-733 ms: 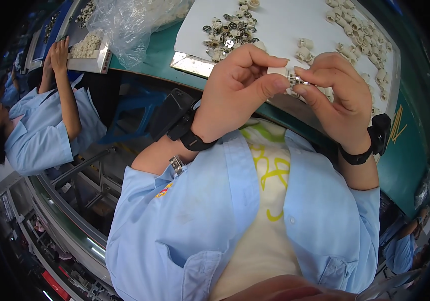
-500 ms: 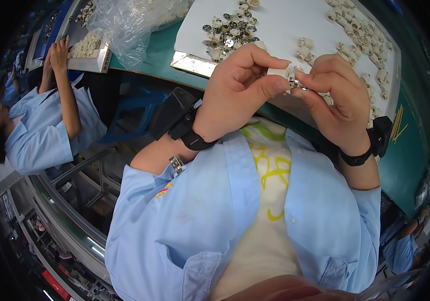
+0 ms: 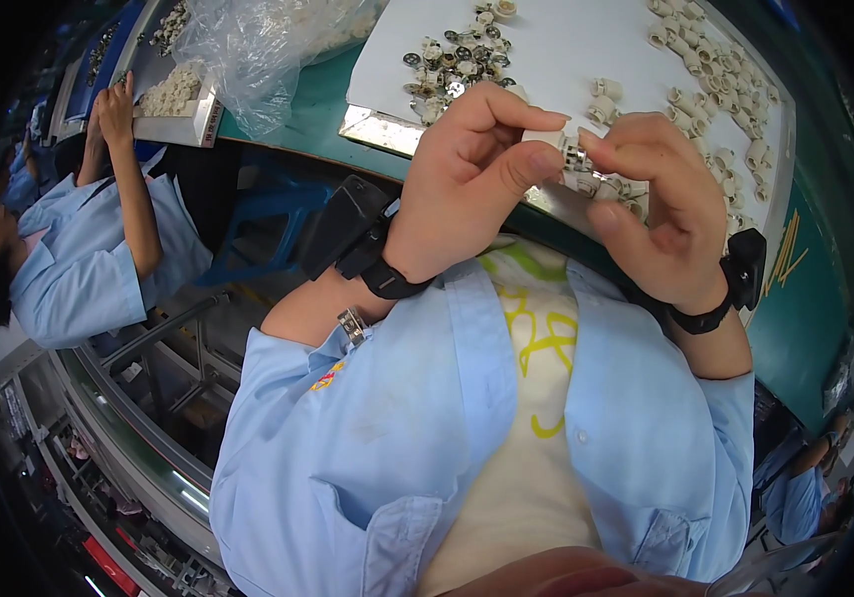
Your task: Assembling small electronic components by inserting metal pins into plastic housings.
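Between the thumb and index finger of my left hand (image 3: 481, 179) is a small white cylindrical fitting (image 3: 576, 157) with a shiny metal end facing right. Much of its white body is hidden by those fingers. My right hand (image 3: 670, 204) is just to the right of the piece, its index fingertip at the metal end and its thumb spread away below. Both hands are raised over the near edge of a white tray (image 3: 546, 60). Dark and silvery metal pieces (image 3: 462, 65) mixed with white ones lie in a pile beyond my left hand.
Many white cylindrical pieces (image 3: 730, 80) are scattered along the tray's right side. The tray rests on a green table (image 3: 815, 298), with thin yellowish strips (image 3: 785, 254) at right. A clear plastic bag (image 3: 248, 60) lies left. A co-worker (image 3: 98, 239) sits far left beside another tray (image 3: 188, 127).
My right thumb has come away from the fitting and dropped lower, widening the space below my right index finger. The left hand has moved slightly left and up, still holding the fitting.
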`<state>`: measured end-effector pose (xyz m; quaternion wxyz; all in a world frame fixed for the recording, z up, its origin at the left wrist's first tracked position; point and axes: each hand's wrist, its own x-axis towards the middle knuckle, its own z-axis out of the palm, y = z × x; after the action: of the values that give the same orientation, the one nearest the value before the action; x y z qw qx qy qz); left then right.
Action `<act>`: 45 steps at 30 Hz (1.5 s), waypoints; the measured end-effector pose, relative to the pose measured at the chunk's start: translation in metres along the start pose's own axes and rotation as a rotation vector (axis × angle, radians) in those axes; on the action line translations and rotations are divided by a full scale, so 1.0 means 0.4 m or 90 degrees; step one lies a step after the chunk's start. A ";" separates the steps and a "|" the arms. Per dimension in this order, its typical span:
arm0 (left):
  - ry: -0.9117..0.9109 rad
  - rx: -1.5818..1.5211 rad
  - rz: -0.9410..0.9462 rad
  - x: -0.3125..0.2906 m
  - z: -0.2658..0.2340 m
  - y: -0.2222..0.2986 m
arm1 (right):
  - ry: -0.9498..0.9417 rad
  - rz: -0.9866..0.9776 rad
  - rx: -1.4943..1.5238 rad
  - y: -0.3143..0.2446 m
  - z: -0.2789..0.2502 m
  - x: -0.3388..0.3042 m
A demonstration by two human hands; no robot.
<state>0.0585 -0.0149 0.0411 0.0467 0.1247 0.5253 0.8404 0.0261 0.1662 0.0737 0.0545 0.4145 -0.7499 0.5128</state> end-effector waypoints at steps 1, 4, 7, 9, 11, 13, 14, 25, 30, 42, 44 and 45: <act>-0.001 -0.001 0.005 0.000 0.000 0.001 | -0.026 0.024 0.053 0.002 -0.009 0.000; -0.023 0.000 0.020 -0.004 0.002 0.001 | -0.053 0.107 0.200 0.014 -0.004 -0.003; -0.049 0.036 0.038 -0.008 -0.001 0.000 | -0.049 0.228 0.389 0.023 0.006 -0.011; -0.078 0.109 0.061 -0.011 -0.008 0.000 | -0.081 0.283 0.473 0.019 0.008 -0.013; -0.083 0.134 0.061 -0.015 -0.008 0.002 | -0.097 0.313 0.514 0.020 0.010 -0.015; -0.096 0.187 0.060 -0.020 -0.007 0.005 | -0.119 0.326 0.521 0.022 0.011 -0.020; -0.096 0.186 0.059 -0.019 -0.011 0.004 | -0.129 0.332 0.525 0.023 0.011 -0.022; -0.061 0.229 0.122 -0.020 -0.010 -0.007 | -0.100 0.348 0.582 0.015 0.026 -0.010; -0.060 0.142 0.090 -0.022 -0.006 -0.013 | -0.119 0.333 0.608 0.021 0.019 -0.010; -0.110 0.322 0.201 -0.020 -0.018 -0.021 | -0.065 0.385 0.616 0.015 0.047 -0.031; -0.117 0.333 0.205 -0.020 -0.019 -0.022 | -0.070 0.400 0.626 0.017 0.045 -0.030; -0.120 0.339 0.207 -0.020 -0.019 -0.023 | -0.076 0.415 0.636 0.019 0.044 -0.030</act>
<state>0.0637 -0.0191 0.0286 -0.0738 0.2924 0.6930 0.6549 0.0350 0.1598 0.0539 -0.3495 0.1665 -0.5082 0.7693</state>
